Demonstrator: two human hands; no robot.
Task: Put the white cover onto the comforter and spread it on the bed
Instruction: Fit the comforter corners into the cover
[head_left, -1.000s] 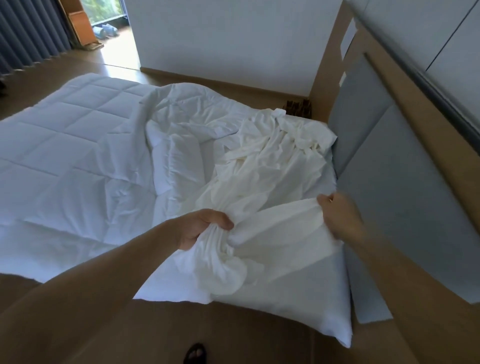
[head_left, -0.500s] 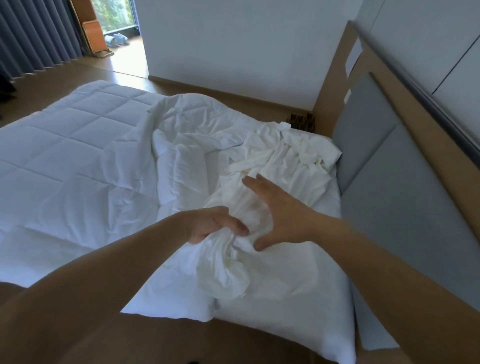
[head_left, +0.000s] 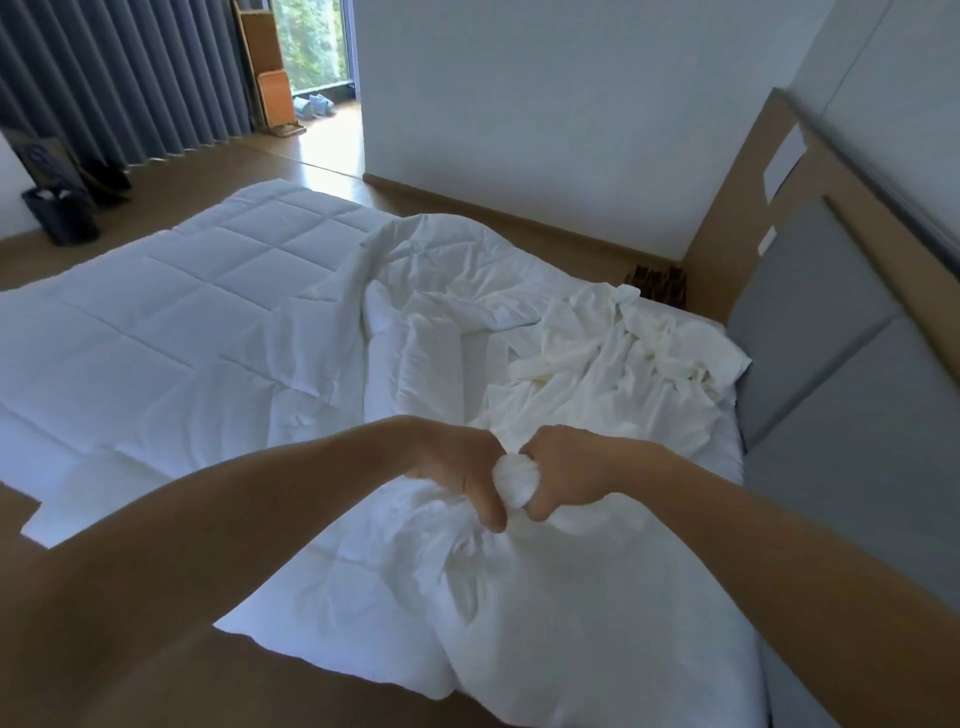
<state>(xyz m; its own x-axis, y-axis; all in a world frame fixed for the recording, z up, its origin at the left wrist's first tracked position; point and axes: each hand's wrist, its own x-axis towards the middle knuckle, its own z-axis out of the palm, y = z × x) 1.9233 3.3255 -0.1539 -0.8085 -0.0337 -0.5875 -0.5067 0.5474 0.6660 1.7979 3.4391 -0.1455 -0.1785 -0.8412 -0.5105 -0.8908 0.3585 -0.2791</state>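
Cover (head_left: 597, 364), thin and crumpled, is lying on the puffy quilted comforter (head_left: 182, 322); left hand (head_left: 454, 467) and right hand (head_left: 576, 470) are gripping its bunched near end, fingers curled tight.

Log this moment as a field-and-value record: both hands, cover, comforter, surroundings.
left hand: grips a bunched part of the cover, close beside the right hand
right hand: grips the same bunch
cover: crumpled, lying on the comforter near the headboard
comforter: quilted, mostly flat, far part uncovered
headboard: grey, padded, at right
bin: dark, by the curtains
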